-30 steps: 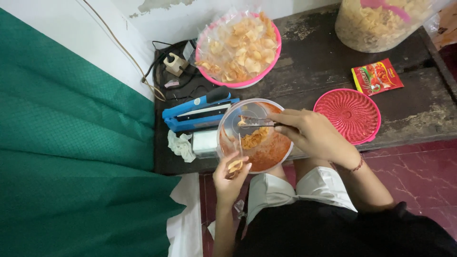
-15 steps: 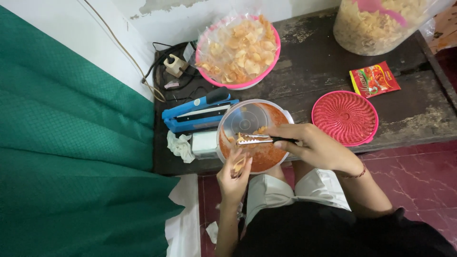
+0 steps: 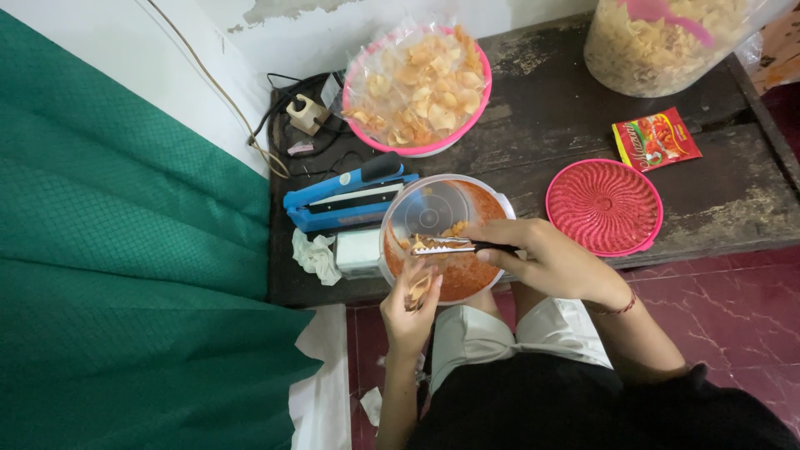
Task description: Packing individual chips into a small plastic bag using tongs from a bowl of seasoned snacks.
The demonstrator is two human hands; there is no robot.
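Dark old wood makes up the bench (image 3: 533, 158), and it stands by a white wall with a big green cloth (image 3: 125, 275) at nine o'clock. Near the front edge sits a clear bowl (image 3: 433, 208) with red spice powder (image 3: 467, 275) in the bottom. The right hand (image 3: 554, 262) is closed around dark-handled tongs (image 3: 446, 247), and their metal tips reach over the bowl with a few chips between them. The left hand (image 3: 410, 308) is just below the bowl at six o'clock, fingers curled around a small clear bag (image 3: 419, 287) with some chips already in it. So the filling looks started but not done: the bag is only partly full, and I cannot tell how many chips are left in the bowl. At twelve o'clock from the bowl is a pink basin (image 3: 421, 87) lined with plastic and heaped with pale chips. At two o'clock, at the far edge, is a big clear tub (image 3: 667, 42) of more chips. A red round lid (image 3: 604, 207) lies at three o'clock, and a red sachet (image 3: 656, 139) lies just past it. At ten o'clock, touching the bowl, is a blue bag sealer (image 3: 350, 196), not yet in use. A crumpled tissue (image 3: 317, 254) and a small white box (image 3: 358, 252) lie at nine o'clock.
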